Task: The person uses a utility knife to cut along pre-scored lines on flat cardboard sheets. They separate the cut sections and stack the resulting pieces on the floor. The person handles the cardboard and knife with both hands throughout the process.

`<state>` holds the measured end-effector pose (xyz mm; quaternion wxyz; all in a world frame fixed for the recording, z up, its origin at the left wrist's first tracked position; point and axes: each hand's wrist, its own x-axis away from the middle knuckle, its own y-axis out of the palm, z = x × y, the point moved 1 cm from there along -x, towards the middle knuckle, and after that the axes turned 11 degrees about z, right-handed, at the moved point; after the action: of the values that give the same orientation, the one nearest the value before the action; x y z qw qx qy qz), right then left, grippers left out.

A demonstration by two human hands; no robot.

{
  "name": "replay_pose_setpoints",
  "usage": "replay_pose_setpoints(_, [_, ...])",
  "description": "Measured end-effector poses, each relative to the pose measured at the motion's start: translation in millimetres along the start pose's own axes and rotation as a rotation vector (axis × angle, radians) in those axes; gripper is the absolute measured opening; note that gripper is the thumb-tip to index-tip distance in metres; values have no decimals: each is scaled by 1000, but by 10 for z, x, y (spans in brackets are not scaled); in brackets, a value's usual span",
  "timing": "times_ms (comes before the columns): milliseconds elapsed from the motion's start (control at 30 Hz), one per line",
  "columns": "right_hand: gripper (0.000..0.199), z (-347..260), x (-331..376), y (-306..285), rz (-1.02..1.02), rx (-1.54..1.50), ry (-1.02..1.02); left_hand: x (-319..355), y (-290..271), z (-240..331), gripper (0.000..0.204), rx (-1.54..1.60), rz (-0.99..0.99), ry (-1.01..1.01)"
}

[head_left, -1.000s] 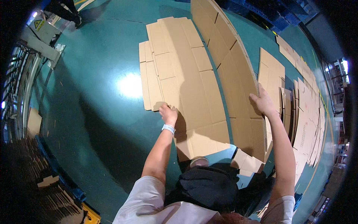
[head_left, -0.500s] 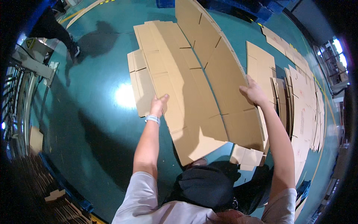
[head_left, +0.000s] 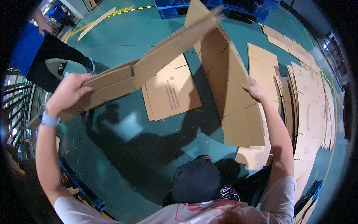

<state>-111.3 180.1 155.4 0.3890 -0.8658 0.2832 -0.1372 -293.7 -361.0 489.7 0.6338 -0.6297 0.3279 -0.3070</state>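
My left hand (head_left: 71,91) is raised at the left, closed round the edge of a creased brown cardboard sheet (head_left: 115,84). That sheet slants up toward the far middle, seen nearly edge-on, its far end blurred. At the right, my right hand (head_left: 255,90) grips the upper edge of a second cardboard sheet (head_left: 223,82), which stands tilted with slots and fold lines on its face. Between the two, a flat printed cardboard sheet (head_left: 175,93) lies on the floor, partly covered by the raised one.
Flat cardboard stacks (head_left: 307,108) spread over the green floor at the right. Blue pallets (head_left: 220,9) stand at the far side. A person in dark trousers (head_left: 56,52) is at the far left, near metal racks (head_left: 15,86). Another blue pallet edge (head_left: 80,186) shows lower left.
My left hand has swung left and up, lifting its cardboard sheet away from the right one and uncovering a printed sheet on the floor. My right hand has barely moved.
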Motion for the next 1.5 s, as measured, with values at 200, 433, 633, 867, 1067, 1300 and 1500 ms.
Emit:
replay_pose_setpoints(200, [57,77,58,-306,-108,-188,109,433,-864,238,19,-315,69,81])
replay_pose_setpoints(433, [71,-157,249,-846,-112,20,143,-324,-859,618,13,-376,195,535])
replay_pose_setpoints(633, [64,-192,577,-598,-106,28,18,-1955,115,956,15,-319,408,792])
replay_pose_setpoints(867, [37,-316,1112,-467,186,35,-125,-3732,1579,1636,22,-183,446,609])
replay_pose_setpoints(1067, [44,-932,1156,-157,-15,-157,-124,-3499,2866,1683,31,412,847,67])
replay_pose_setpoints(1300, [43,-794,1002,-137,10,28,-165,-1509,4912,483,34,418,403,-831])
replay_pose_setpoints(1500, [43,-851,1060,-93,-13,103,-108,-666,5223,-170,67,534,189,-1424])
